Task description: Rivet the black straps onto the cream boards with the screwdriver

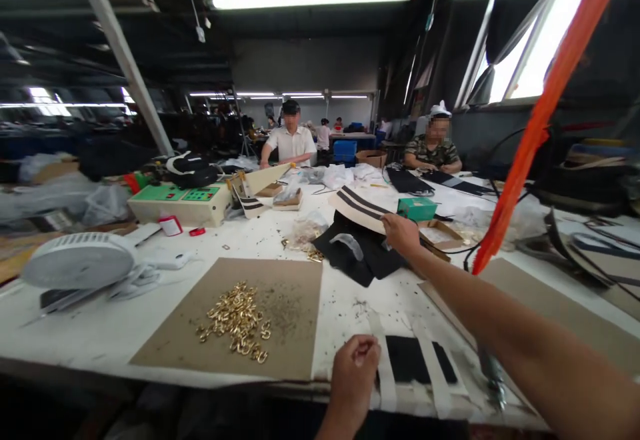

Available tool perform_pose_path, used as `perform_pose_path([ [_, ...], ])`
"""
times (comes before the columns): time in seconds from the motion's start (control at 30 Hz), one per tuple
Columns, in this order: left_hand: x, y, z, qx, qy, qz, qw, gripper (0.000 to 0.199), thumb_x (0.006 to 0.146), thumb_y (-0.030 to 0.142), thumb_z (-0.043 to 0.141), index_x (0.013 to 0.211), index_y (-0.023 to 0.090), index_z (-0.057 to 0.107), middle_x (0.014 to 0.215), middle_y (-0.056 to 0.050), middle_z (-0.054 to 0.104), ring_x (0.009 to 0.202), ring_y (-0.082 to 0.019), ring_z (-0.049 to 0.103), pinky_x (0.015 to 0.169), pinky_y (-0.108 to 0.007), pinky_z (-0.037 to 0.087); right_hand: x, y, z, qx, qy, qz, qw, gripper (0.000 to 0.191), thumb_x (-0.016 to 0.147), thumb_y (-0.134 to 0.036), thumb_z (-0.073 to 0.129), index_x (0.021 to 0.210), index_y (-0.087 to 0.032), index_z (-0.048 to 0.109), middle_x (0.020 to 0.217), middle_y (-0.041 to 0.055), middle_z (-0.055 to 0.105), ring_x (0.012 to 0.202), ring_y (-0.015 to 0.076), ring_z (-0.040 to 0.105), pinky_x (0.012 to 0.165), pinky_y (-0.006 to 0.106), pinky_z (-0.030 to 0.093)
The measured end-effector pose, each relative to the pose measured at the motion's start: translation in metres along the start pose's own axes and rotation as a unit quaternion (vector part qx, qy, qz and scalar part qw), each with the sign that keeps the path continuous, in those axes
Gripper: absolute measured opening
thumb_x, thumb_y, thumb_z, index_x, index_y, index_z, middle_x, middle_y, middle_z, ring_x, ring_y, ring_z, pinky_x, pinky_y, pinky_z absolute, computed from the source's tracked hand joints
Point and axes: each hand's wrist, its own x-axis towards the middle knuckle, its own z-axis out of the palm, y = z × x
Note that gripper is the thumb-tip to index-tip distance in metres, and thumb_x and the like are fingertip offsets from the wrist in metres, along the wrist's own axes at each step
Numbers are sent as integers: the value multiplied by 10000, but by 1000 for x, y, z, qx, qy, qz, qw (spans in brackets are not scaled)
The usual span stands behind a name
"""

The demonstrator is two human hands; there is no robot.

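My right hand (403, 235) reaches forward and grips the right end of a curved cream strip with black stripes (361, 209). The strip is raised over black sheet pieces (350, 253), on which a small clear plastic piece (347, 245) lies. Near the table's front edge, my left hand (355, 373) is closed, with thumb and fingertips together. Whatever it may hold is too small or hidden to name. Just right of it, a black patch (407, 359) lies between pale tape strips (434, 367). A pile of gold metal hooks or buckles (237, 317) sits on a brown board (295, 287).
A grey-white fan (80, 260) and a pale green machine (175, 203) stand on the left. A green box (417, 209) is beyond my right hand. An orange-red strand (535, 140) hangs at right. Two people (290, 140) sit across the table.
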Motion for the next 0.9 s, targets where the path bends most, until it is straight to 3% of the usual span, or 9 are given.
perform_pose_path([
  [0.1, -4, 1, 4, 1, 12, 17, 1000, 225, 774, 414, 709, 848, 205, 748, 800, -71, 756, 851, -267, 715, 806, -349, 537, -3, 6, -13, -38, -8, -42, 998, 535, 949, -416, 599, 1440, -212, 537, 1472, 151, 556, 1350, 317, 470, 1090, 420, 310],
  [0.2, -9, 1, 8, 13, 22, 27, 999, 214, 771, 395, 700, 840, 199, 749, 781, -62, 751, 811, -253, 698, 754, -335, 513, -12, 6, -14, -82, -39, -55, 994, 718, 837, -389, 738, 1481, -192, 488, 1513, 180, 505, 1380, 336, 448, 1096, 432, 304],
  [0.4, -12, 3, 13, 34, 56, 7, 998, 207, 755, 318, 682, 839, 143, 753, 761, -64, 736, 770, -223, 652, 728, -312, 465, -9, 5, -1, -62, -65, -32, 995, 153, 905, -240, 636, 959, -156, 752, 1021, 159, 754, 989, 303, 687, 945, 417, 378],
  [0.5, -11, 3, 15, 38, 63, 1, 997, 213, 753, 318, 697, 840, 133, 757, 760, -64, 729, 764, -213, 636, 727, -308, 451, 7, 6, -12, -27, -46, -7, 999, 278, 984, -299, 519, 933, -186, 768, 1028, 136, 770, 910, 277, 705, 836, 370, 408],
  [0.6, -8, 1, 17, 27, 65, 5, 997, 238, 756, 360, 728, 826, 134, 749, 721, -49, 705, 716, -195, 604, 708, -308, 438, 25, 7, -40, 5, 2, 38, 999, 439, 1044, -439, 379, 1108, -221, 754, 1115, 124, 761, 941, 274, 699, 745, 333, 418],
  [0.7, -7, 0, 16, -12, 61, 20, 998, 332, 735, 456, 794, 801, 134, 745, 696, -41, 684, 717, -192, 597, 725, -313, 449, 24, 4, -80, 114, 114, 44, 986, 513, 1047, -510, 348, 1126, -195, 746, 1041, 114, 764, 918, 259, 688, 715, 306, 435],
  [0.8, -13, 6, 10, -117, 70, 20, 990, 512, 754, 609, 779, 905, 120, 765, 842, -96, 728, 839, -232, 651, 808, -349, 499, -17, -5, -128, 282, 197, -75, 936, 429, 1017, -501, 474, 1049, -175, 750, 922, 79, 755, 805, 214, 674, 683, 276, 454],
  [0.87, -24, 16, 0, -205, 107, 13, 973, 651, 749, 690, 753, 1064, 120, 757, 1080, -165, 734, 993, -286, 671, 882, -400, 524, -64, -15, -163, 307, 147, -197, 919, 335, 1007, -451, 532, 1025, -195, 748, 882, 61, 744, 757, 199, 663, 657, 274, 460],
  [0.9, -32, 22, -7, -245, 125, 12, 961, 717, 735, 717, 752, 1142, 127, 739, 1209, -193, 706, 1082, -313, 659, 926, -424, 523, -90, -21, -180, 298, 88, -266, 913, 270, 1002, -406, 560, 1068, -219, 744, 904, 55, 748, 770, 199, 672, 668, 277, 472],
])
